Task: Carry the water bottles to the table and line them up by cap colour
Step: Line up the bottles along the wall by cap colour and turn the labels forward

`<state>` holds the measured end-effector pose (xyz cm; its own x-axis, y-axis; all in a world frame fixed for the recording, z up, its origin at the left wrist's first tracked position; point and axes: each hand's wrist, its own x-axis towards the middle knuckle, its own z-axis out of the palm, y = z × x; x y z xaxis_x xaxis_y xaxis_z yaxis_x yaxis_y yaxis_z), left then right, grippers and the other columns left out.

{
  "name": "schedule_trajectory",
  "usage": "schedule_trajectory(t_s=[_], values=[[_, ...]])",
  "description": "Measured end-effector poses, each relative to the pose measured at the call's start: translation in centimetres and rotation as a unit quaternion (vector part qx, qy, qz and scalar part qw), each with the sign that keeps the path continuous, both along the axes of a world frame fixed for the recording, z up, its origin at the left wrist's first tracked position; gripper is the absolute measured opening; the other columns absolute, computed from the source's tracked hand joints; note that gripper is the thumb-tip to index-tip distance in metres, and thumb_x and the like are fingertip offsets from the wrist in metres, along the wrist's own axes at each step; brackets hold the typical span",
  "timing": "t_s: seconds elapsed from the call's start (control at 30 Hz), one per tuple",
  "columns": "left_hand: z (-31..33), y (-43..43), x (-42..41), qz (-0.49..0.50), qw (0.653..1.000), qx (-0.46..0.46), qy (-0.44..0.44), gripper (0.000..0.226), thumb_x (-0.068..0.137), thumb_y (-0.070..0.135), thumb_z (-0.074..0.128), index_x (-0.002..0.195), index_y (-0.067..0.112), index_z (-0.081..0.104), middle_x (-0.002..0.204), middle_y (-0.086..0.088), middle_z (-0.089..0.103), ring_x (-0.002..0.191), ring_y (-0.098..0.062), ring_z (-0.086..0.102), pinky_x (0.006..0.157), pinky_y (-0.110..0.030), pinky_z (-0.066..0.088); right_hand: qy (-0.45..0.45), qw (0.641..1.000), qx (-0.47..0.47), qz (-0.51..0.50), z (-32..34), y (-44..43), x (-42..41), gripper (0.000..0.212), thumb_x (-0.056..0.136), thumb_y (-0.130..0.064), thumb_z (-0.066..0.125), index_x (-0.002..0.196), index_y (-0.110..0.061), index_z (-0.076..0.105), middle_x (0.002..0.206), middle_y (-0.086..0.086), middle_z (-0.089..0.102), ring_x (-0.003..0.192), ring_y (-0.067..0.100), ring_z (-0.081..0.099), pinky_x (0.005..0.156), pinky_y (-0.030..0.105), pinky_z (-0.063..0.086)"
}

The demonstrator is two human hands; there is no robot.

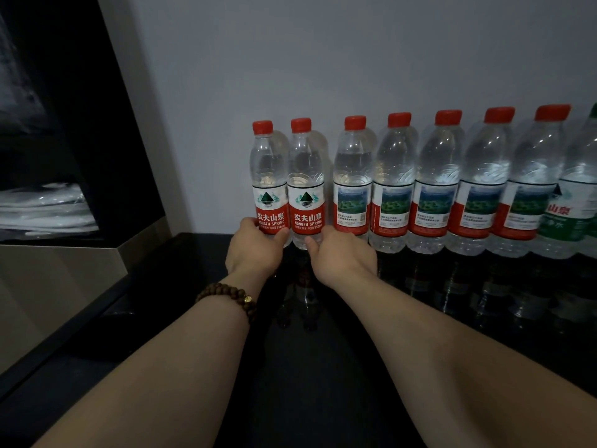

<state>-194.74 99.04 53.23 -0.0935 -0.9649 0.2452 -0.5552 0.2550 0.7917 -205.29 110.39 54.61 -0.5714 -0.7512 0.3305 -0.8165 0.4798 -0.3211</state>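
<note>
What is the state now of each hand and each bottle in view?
leftmost red-cap bottle, upright, capped, gripped by left hand
second red-cap bottle, upright, capped, gripped by right hand
other five red-cap bottles, upright, capped, in a row
green-label bottle, upright, cut off by frame edge

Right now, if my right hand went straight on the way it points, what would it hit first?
The right hand grips the second red-capped bottle, so nothing lies between them. Pushed on, that bottle would probably meet the grey wall behind, though the gap is unclear.
</note>
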Motion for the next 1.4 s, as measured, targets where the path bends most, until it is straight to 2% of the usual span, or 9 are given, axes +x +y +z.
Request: schedule_trajectory(t_s=[0.3,0.4,0.47,0.67,0.73,0.83,0.97,1.1,1.4], values=[[0.1,-0.2,0.1,-0.018,0.999,0.017,0.032,0.066,0.080,0.056,0.079,0.132,0.025,0.052,0.117,0.005,0.066,0.074,-0.004,0.053,0.060,-0.028,0.047,-0.049,0.998,-0.044,-0.001,0.0,-0.2,-0.4,0.033,0.101,-0.047,0.047,0.102,-0.021,0.068,0.096,0.003,0.070,0.088,0.028,0.066,0.066,0.033,0.045],[0.5,0.5,0.3,-0.004,0.998,0.013,0.058,0.076,0.080,0.052,0.080,0.141,0.022,0.046,0.133,-0.002,0.061,0.094,-0.015,0.063,0.075,-0.039,0.057,-0.125,0.985,-0.119,-0.009,-0.1,0.2,-0.9,0.033,0.097,-0.035,0.052,0.069,-0.020,0.059,0.071,0.000,0.061,0.066,0.023,0.060,0.054,0.026,0.041],[1.1,1.4,0.4,0.037,0.997,-0.031,0.061,0.077,0.080,0.049,0.081,0.140,0.019,0.043,0.139,-0.006,0.050,0.095,-0.017,0.058,0.070,-0.034,0.051,-0.174,0.965,-0.194,-0.019,-0.1,0.7,-1.1,0.039,0.094,-0.029,0.056,0.058,-0.017,0.048,0.058,-0.001,0.053,0.053,0.018,0.052,0.048,0.023,0.033],[3.6,6.7,-1.1,-0.035,0.986,-0.143,0.083,0.030,0.086,0.024,0.074,0.098,0.034,0.049,0.098,0.016,0.055,0.077,-0.005,0.062,0.056,-0.022,0.045,-0.292,0.881,-0.366,-0.069,0.9,2.9,-2.1,0.041,0.091,-0.020,0.060,0.053,-0.015,0.045,0.044,-0.006,0.039,0.041,0.007,0.038,0.040,0.021,0.033],[3.5,8.7,-2.6,-0.108,0.986,-0.109,0.071,0.022,0.087,0.025,0.070,0.088,0.036,0.051,0.080,0.012,0.065,0.065,-0.004,0.064,0.050,-0.024,0.044,-0.278,0.900,-0.331,-0.051,0.6,4.1,-2.8,0.040,0.092,-0.022,0.062,0.054,-0.011,0.052,0.048,-0.002,0.048,0.046,0.010,0.043,0.046,0.026,0.034],[2.6,10.3,-4.0,-0.178,0.980,-0.022,0.090,0.012,0.090,0.022,0.063,0.098,0.030,0.060,0.086,0.005,0.072,0.076,-0.016,0.069,0.061,-0.029,0.050,-0.234,0.932,-0.276,-0.030,0.0,5.7,-3.7,0.030,0.091,-0.025,0.063,0.062,-0.015,0.064,0.060,-0.003,0.064,0.061,0.015,0.059,0.052,0.026,0.039],[0.6,11.0,-4.4,-0.251,0.966,-0.050,0.022,0.040,0.093,0.017,0.065,0.130,0.026,0.053,0.084,0.003,0.069,0.086,-0.019,0.069,0.074,-0.032,0.051,-0.234,0.927,-0.290,-0.044,-0.1,6.3,-3.9,0.018,0.092,-0.023,0.060,0.087,-0.025,0.076,0.084,-0.008,0.073,0.080,0.014,0.067,0.062,0.025,0.046],[0.3,10.7,-4.4,-0.272,0.960,-0.052,0.035,0.059,0.091,0.017,0.066,0.144,0.028,0.044,0.081,0.008,0.068,0.083,-0.013,0.070,0.076,-0.032,0.054,-0.226,0.932,-0.282,-0.014,-0.2,5.2,-4.0,0.037,0.095,-0.018,0.055,0.126,-0.023,0.073,0.117,-0.002,0.075,0.102,0.019,0.070,0.079,0.026,0.050],[1.0,10.0,-4.2,-0.304,0.951,0.017,0.045,0.088,0.072,0.029,0.059,0.155,0.048,0.035,0.096,-0.001,0.075,0.093,-0.022,0.069,0.085,-0.034,0.054,-0.301,0.910,-0.285,0.005,-1.0,3.6,-5.0,0.041,0.090,-0.018,0.053,0.127,-0.022,0.072,0.125,-0.001,0.073,0.109,0.020,0.066,0.088,0.024,0.045]])
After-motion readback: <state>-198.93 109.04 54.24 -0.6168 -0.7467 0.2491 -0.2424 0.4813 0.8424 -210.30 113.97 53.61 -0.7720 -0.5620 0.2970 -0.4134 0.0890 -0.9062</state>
